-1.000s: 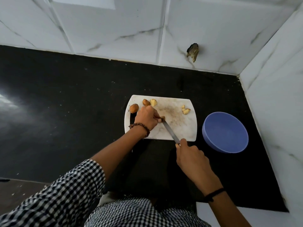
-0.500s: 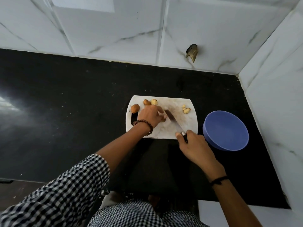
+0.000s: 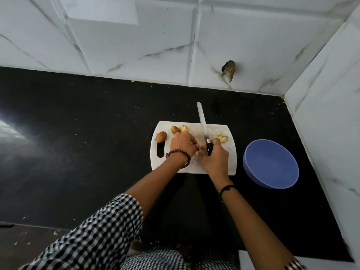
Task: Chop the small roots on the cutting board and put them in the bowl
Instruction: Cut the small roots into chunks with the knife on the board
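A white cutting board [image 3: 229,164] lies on the black counter. Three small brown roots [image 3: 161,136] sit along its far left edge, and pale cut pieces [image 3: 222,138] lie at its far right. My left hand [image 3: 182,145] is curled over a root piece at the board's middle, mostly hiding it. My right hand [image 3: 215,158] grips the black handle of a knife [image 3: 202,125], whose blade points away from me past the board's far edge. An empty blue bowl [image 3: 270,166] stands right of the board.
The black counter [image 3: 87,143] stretches wide to the left. White marble-look tiled walls rise at the back and on the right, close to the bowl. A broken hole [image 3: 228,72] marks the back wall.
My right hand has moved forward onto the board beside my left hand. The knife has swung from a slant across the board to pointing straight away, its tip past the far edge.
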`<state>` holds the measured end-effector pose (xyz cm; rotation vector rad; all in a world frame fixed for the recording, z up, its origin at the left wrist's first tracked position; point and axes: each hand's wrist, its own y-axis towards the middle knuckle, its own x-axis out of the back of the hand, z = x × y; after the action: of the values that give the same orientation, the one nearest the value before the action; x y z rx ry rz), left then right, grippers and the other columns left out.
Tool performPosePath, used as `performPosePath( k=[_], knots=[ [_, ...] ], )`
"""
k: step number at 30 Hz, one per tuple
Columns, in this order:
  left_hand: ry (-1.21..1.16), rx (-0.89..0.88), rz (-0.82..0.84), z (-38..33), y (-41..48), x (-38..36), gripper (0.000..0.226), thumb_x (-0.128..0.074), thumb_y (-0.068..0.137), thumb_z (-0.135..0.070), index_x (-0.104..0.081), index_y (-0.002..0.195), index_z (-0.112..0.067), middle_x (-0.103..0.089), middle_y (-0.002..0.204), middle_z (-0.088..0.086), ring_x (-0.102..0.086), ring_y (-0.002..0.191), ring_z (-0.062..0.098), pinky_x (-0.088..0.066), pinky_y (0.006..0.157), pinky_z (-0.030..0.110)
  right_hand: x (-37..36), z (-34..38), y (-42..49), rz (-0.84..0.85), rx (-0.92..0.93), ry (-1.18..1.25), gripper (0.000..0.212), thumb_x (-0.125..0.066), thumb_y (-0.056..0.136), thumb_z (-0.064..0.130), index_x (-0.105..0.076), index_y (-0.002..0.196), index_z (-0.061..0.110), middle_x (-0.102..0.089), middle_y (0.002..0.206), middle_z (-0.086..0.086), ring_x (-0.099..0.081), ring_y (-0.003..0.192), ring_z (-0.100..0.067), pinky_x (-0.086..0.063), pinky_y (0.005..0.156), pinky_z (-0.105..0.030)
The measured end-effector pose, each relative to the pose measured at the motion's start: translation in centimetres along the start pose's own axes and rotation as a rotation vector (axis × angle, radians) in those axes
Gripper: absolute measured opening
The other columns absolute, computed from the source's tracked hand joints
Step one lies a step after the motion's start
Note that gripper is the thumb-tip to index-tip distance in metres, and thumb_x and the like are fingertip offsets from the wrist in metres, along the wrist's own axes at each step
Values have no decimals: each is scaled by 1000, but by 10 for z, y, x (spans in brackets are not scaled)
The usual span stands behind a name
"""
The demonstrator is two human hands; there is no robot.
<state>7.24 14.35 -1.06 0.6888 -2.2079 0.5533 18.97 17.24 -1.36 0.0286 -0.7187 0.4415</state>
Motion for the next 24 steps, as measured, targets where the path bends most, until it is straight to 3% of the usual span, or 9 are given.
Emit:
performPosePath(
  k=[4,10,13,16,20,24],
  knots=[
    [-61,81,-45,-2,-2,-1,16,-75,80,-26,-71,93,-19,-69,89,-2,-65,81,16,-58,74,33,0,-1,10,14,51,-16,32,-73,88,17,-59,116,17,-68,102,3,-65,95,-15,-52,81,-26],
    [-108,41,41,9,-4,0,18,-73,82,-19,-74,100,-17,-71,96,1,-65,91,14,-51,83,23,12,-4,29,138,108,-84,29,-73,88,15,-57,111,20,-64,103,4,-61,97,-13,-50,84,-27],
    [-101,1,82,6,-6,0,13,-72,83,-21,-76,94,-16,-72,89,-1,-65,85,13,-53,85,27,12,-1,37,166,122,-96,25,-69,91,14,-56,111,20,-63,103,3,-61,99,-13,-51,87,-30],
    [-9,-46,55,2,-11,-1,13,-68,86,-22,-76,92,-15,-71,87,3,-64,80,16,-55,80,32,9,0,36,145,114,-89,21,-68,93,17,-57,111,20,-65,102,3,-62,97,-12,-51,83,-28],
    [-67,-48,-45,9,-16,-6,12,-71,83,-14,-76,93,-16,-74,90,-1,-66,83,10,-53,81,24,10,-1,18,46,4,-46,18,-61,98,26,-51,109,17,-60,94,6,-61,87,-11,-44,71,-21],
    [-132,-40,-49,10,-19,-4,12,-72,83,-15,-76,93,-17,-74,87,-7,-60,74,-2,-46,75,11,8,-4,-9,147,-109,36,32,-47,102,43,-56,104,12,-62,87,2,-59,74,-9,-40,56,-19]
  ],
)
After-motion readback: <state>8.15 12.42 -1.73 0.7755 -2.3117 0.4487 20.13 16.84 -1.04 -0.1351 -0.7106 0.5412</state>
